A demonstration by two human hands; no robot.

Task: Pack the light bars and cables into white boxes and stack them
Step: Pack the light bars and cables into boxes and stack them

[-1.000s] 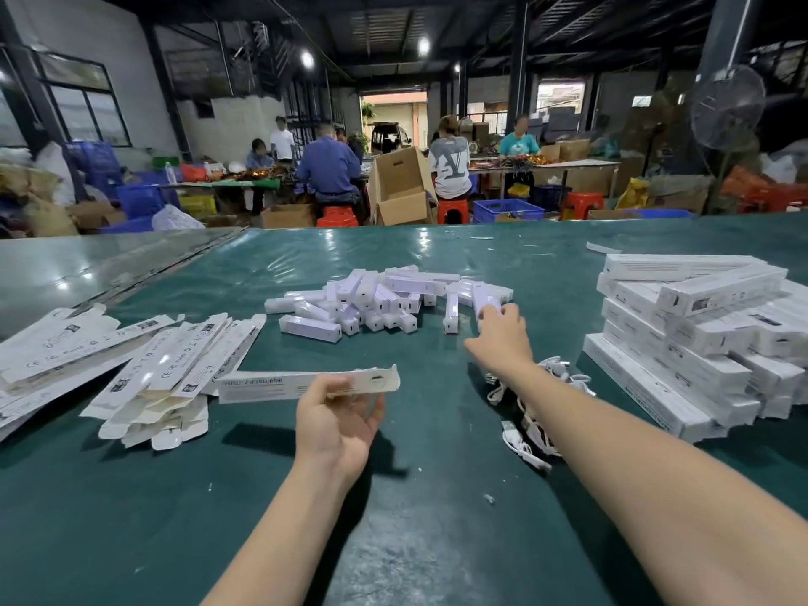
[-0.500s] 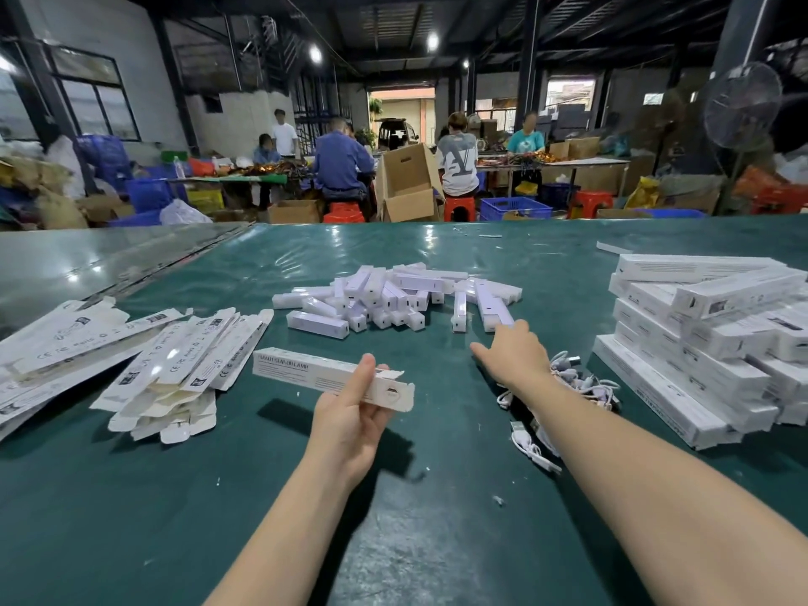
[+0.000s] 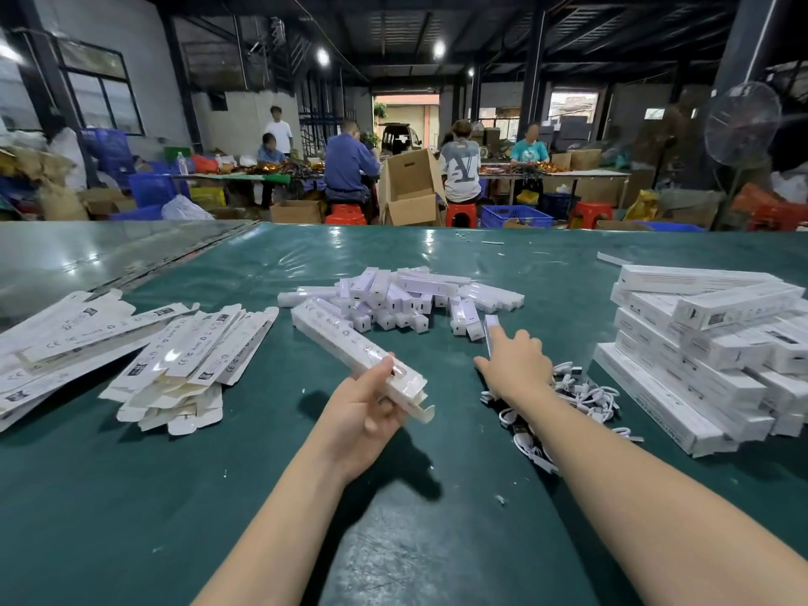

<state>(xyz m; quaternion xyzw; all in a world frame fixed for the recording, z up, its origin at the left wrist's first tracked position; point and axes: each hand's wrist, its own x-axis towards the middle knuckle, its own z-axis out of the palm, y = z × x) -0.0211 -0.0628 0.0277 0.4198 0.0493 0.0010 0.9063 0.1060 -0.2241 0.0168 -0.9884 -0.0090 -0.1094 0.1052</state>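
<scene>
My left hand [image 3: 369,404] grips a long white box [image 3: 350,347] near its open near end; the box slants away to the upper left above the table. My right hand [image 3: 516,365] holds a white light bar [image 3: 490,328] that sticks out past my fingers toward the heap of light bars [image 3: 393,299] at table centre. White coiled cables [image 3: 572,393] lie under and right of my right wrist. Packed white boxes [image 3: 717,343] are stacked at the right. Flat unfolded box blanks [image 3: 175,360] lie at the left.
The work surface is a green table [image 3: 175,496] with open room in front of me. More flat blanks [image 3: 52,338] spread to the far left edge. Beyond the table several people sit at benches among cardboard cartons [image 3: 409,190], blue crates and red stools.
My left hand has turned the box from lying crosswise to pointing away to the upper left. My right hand has drawn back from the heap with one light bar in it.
</scene>
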